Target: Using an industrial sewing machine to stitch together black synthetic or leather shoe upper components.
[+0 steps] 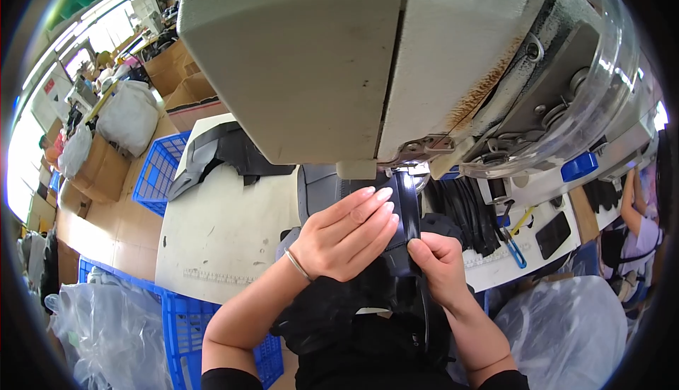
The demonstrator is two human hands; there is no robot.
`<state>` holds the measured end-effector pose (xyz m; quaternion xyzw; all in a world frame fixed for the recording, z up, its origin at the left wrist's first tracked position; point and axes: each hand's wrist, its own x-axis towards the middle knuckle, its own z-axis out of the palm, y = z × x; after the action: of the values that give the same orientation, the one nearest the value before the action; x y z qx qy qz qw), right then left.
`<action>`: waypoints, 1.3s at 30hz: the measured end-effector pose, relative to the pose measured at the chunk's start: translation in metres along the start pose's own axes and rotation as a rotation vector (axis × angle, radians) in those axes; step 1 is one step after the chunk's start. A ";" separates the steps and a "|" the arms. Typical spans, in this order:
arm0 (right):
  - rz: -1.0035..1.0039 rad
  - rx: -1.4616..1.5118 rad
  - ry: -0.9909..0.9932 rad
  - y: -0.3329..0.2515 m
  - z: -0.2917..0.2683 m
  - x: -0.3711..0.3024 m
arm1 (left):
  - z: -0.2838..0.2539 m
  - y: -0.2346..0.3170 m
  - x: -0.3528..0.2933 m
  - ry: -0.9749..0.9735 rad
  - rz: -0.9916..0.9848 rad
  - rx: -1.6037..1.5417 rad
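A large cream sewing machine head (304, 71) hangs over the table, its lit needle area low at the centre. Under it lies a dark leather-like piece (318, 192) with a glossy black strip (410, 209) running toward me. My right hand (440, 262) is closed, thumb and fingers pinching the strip's edge below the needle. My left hand (350, 238) has its fingers stretched out side by side over the dark piece, tips close to the strip. Whether they press on it I cannot tell. A narrow tail of strip hangs down past my right hand.
Dark cut pieces (226, 153) lie on the white table (205, 234) at left. To the right are a bundle of black strips (463, 209), blue-handled scissors (515, 250) and a phone (553, 236). Blue crates (187, 330) and plastic bags (566, 326) flank me; another person (636, 227) sits right.
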<state>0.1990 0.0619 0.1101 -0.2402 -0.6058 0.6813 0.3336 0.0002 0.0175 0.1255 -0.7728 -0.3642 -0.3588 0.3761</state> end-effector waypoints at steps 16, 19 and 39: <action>-0.031 -0.078 0.048 0.005 0.003 -0.002 | 0.000 -0.006 0.004 -0.026 0.055 -0.068; -0.069 -0.147 0.042 0.005 0.002 -0.002 | -0.001 -0.007 0.004 -0.013 0.057 -0.071; -0.082 -0.148 0.011 -0.003 0.001 0.020 | 0.006 -0.012 -0.002 0.000 -0.066 0.084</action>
<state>0.1855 0.0767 0.1146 -0.2429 -0.6618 0.6191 0.3460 -0.0089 0.0274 0.1254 -0.7437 -0.4041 -0.3555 0.3964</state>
